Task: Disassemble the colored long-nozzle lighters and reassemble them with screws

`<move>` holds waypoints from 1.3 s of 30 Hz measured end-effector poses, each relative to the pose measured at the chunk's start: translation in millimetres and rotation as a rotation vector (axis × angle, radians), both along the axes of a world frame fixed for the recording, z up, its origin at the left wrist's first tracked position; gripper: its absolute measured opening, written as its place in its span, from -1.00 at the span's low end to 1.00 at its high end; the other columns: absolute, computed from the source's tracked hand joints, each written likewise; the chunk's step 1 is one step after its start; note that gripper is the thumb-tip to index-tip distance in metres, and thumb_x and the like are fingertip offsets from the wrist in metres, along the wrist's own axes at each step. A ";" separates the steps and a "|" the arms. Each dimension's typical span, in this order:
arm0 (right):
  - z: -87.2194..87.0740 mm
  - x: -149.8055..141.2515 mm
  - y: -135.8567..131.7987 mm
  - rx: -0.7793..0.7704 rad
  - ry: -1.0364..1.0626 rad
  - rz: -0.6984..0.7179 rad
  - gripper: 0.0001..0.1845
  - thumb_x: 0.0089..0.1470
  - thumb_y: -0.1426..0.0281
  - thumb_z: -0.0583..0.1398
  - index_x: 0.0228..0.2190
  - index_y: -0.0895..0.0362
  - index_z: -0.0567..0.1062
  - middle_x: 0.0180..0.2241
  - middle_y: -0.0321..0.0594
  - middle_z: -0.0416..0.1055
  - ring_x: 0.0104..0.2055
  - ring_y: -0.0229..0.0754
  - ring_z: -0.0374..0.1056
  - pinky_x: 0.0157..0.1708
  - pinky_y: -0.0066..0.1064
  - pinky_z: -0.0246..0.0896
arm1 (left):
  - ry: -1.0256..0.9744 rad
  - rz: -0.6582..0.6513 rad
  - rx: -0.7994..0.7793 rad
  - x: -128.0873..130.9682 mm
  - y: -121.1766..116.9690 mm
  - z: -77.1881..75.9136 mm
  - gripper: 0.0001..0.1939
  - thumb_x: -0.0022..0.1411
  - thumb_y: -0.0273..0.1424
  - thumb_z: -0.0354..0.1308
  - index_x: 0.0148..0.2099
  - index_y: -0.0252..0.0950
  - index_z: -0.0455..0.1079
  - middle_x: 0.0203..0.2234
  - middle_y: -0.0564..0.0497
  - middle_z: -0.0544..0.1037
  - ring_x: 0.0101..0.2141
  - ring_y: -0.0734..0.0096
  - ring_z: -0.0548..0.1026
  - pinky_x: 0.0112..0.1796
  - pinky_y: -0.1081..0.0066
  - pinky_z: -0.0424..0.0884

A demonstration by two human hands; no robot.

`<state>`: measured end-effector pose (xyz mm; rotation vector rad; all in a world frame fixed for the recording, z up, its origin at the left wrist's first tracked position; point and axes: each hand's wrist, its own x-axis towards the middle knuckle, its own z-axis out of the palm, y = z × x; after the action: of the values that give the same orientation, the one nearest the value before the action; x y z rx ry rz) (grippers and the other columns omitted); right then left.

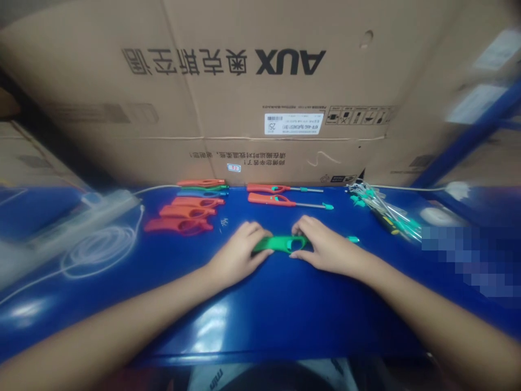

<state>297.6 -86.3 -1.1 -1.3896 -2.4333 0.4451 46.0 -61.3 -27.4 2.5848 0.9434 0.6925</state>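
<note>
A green plastic lighter handle (280, 244) lies on the blue table (260, 304) in front of me. My left hand (240, 252) grips its left end with fingers curled over it. At the other end, my right hand (325, 247) is wrapped over the handle by the trigger opening. A small teal tip (353, 239) shows just past my right hand.
Several red, green and blue handles (189, 209) are stacked at back left. Two red long-nosed lighters (285, 195) lie at the back centre. A bundle of metal tubes with teal tips (385, 209) lies at right. Clear tubing (97, 247) coils at left. A big cardboard box (252, 92) walls the back.
</note>
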 end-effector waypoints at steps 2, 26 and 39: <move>2.9 -0.7 -3.3 -0.040 -0.027 -0.020 -0.65 0.06 0.34 0.37 -0.23 0.08 0.32 -0.16 -0.13 0.36 -0.09 0.00 0.29 -0.15 -0.19 0.25 | 0.003 0.002 -0.023 0.5 -5.8 1.2 -0.78 0.37 -0.31 0.17 0.02 -0.24 0.42 -0.15 -0.09 0.49 -0.14 0.17 0.40 -0.06 0.14 0.37; 9.8 1.6 -1.2 -0.204 0.172 -0.027 -0.72 0.07 0.26 0.29 -0.21 0.10 0.42 -0.27 -0.24 0.50 -0.28 -0.16 0.38 -0.30 -0.37 0.20 | 0.006 -0.059 -0.066 0.5 -10.0 2.9 -0.75 0.48 -0.26 0.01 0.08 -0.25 0.34 -0.06 -0.10 0.48 -0.07 0.19 0.40 -0.02 0.18 0.32; 0.4 7.9 12.0 -0.187 0.282 -0.069 -0.77 0.21 0.25 0.19 -0.37 0.14 0.52 -0.38 -0.22 0.52 -0.36 -0.20 0.39 -0.33 -0.38 0.25 | -0.473 0.116 -0.355 -5.4 0.7 -3.8 -0.82 0.41 -0.30 0.06 -0.01 -0.24 0.24 -0.21 0.02 0.49 -0.19 0.36 0.48 -0.13 0.36 0.39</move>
<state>305.5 -74.2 -0.6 -1.3720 -2.1557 0.8102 40.6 -60.6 -31.2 1.9508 0.9566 1.0068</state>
